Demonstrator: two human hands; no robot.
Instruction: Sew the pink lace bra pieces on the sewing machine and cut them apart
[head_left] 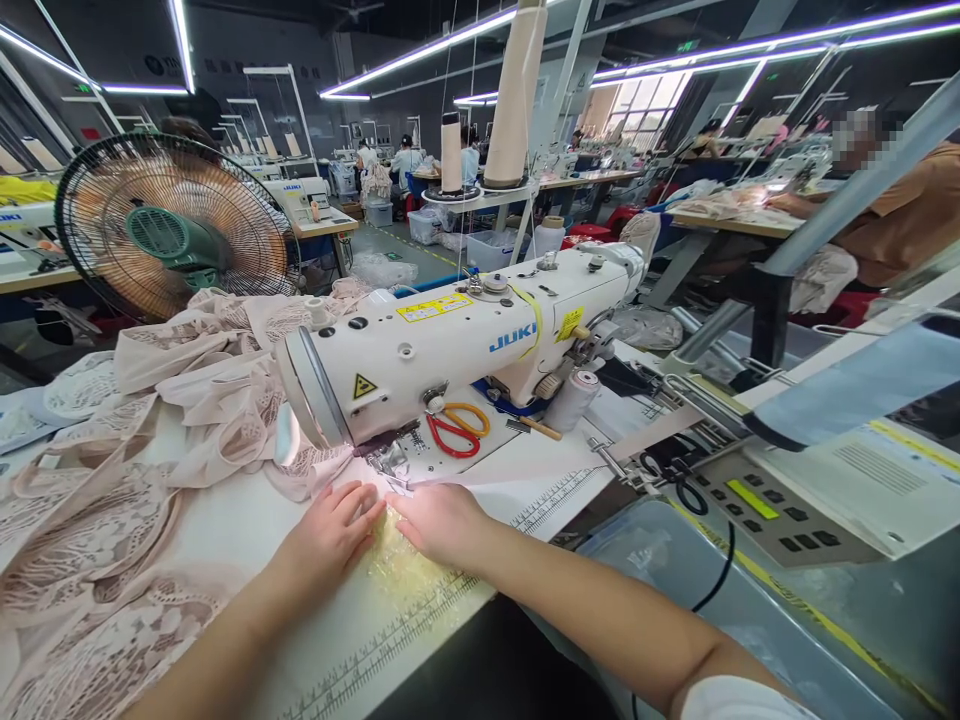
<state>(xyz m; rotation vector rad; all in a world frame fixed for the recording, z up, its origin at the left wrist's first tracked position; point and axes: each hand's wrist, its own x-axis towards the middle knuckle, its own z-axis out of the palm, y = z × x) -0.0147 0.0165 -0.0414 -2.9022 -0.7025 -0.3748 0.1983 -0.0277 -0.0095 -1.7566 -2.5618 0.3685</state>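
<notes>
At the needle end of the white JUKI sewing machine [465,345], pale pink fabric [322,472] runs under the presser foot [391,462]. My left hand [334,530] is on the fabric just in front of the foot, fingers bent and pressed onto it. Close beside it, my right hand [442,520] has its fingers closed together at the fabric edge; the fingertips are partly hidden. Under and in front of both hands lies a yellowish, crinkled patch [405,560], possibly clear film. A pink lace garment pile [112,500] spreads over the left of the table.
Red-and-orange-handled scissors [457,432], a small brush [536,428] and a thread spool [574,398] lie behind my right hand. A pale band [660,425] passes through a metal guide at right. A control box [787,500] and grey bin [637,550] stand right; a fan [176,225] stands left.
</notes>
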